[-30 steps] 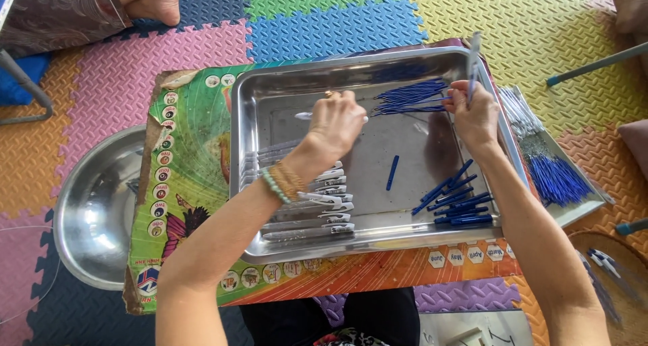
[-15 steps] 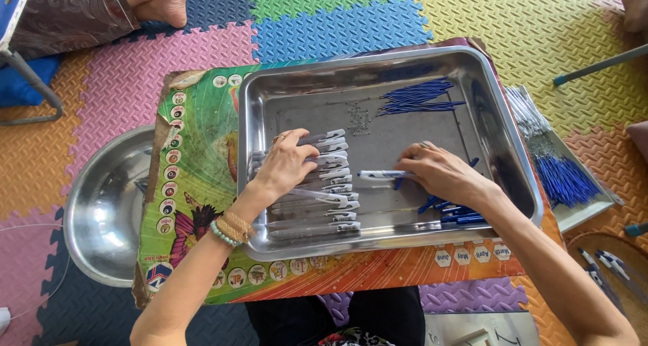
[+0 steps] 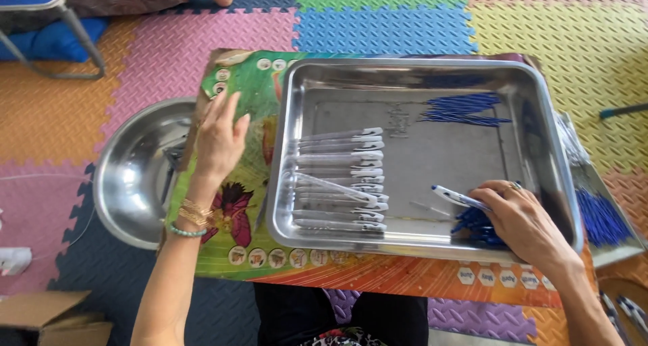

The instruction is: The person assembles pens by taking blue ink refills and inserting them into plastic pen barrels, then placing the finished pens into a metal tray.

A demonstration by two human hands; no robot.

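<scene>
A rectangular steel tray (image 3: 547, 126) rests on a colourful printed board (image 3: 263, 96). A row of clear pen barrels with white clips (image 3: 344, 180) lies along the tray's left side. Thin blue refills (image 3: 466, 110) lie at its far right; blue pen parts (image 3: 476, 224) are heaped at the near right. My right hand (image 3: 523, 224) sits over that heap and holds a white-and-blue pen (image 3: 459, 197). My left hand (image 3: 219, 140) is outside the tray, fingers spread, over the board's left edge beside a round steel bowl (image 3: 128, 177). I cannot see anything in it.
Foam puzzle mats in many colours cover the floor. Another bundle of blue refills (image 3: 601, 218) lies in a flat tray right of the steel one. A cardboard box (image 3: 47, 319) sits at the lower left. A chair leg (image 3: 81, 39) and another person's foot are at the top left.
My left hand has left the row of barrels and moved left, out of the tray toward the bowl. My right hand slid to the near right heap with a pen in it.
</scene>
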